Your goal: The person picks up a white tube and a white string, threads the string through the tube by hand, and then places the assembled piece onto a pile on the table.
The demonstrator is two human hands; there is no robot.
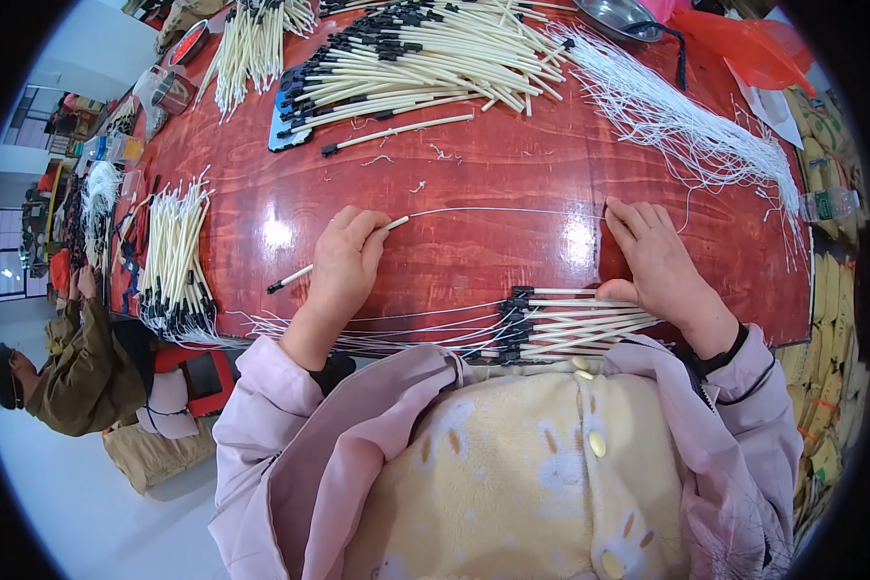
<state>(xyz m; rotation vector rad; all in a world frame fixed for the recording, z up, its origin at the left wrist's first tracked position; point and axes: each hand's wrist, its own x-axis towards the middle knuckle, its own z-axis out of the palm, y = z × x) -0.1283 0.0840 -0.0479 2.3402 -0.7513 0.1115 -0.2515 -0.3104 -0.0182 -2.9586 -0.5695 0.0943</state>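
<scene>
Tube piles [425,58] and loose strings [686,126] lie beyond both hands.

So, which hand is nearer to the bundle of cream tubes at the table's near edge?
Right. The right hand rests its thumb on the bundle of cream tubes. The left hand is further left, holding a single cream tube.

Place: a small assembly workshop.
Bench: long red worktable [493,164] heaped with cream rods with black ends [425,58] and loose white strings [686,126].
Nearby: another worker [77,367] seated at more sorted bundles [174,261].
</scene>
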